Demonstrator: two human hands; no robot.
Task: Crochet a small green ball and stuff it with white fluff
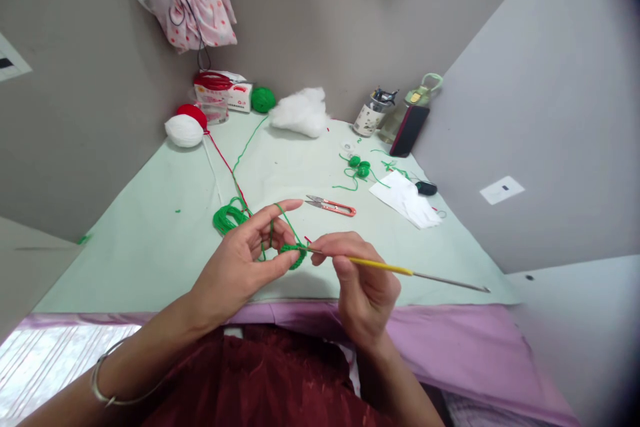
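Note:
Between the thumb and fingers of my left hand [243, 253] is a small green crochet piece [294, 257]. Green yarn runs around the fingers of that hand and over its raised forefinger. My right hand [363, 280] is closed around a crochet hook [380, 265] with a yellow grip and metal ends. The hook's left tip meets the upper edge of the crochet piece; its other end points right, past my hand. A loose coil of green yarn [229, 216] lies on the table just behind my left hand.
Orange thread snips [333, 205] lie behind my hands. White stuffing [300, 112], a green yarn ball [263, 99] and a white yarn ball [184, 130] sit farther back. To the right are small green balls [363, 169], a tissue [405, 199], a phone [410, 130] and a pen cup [370, 117].

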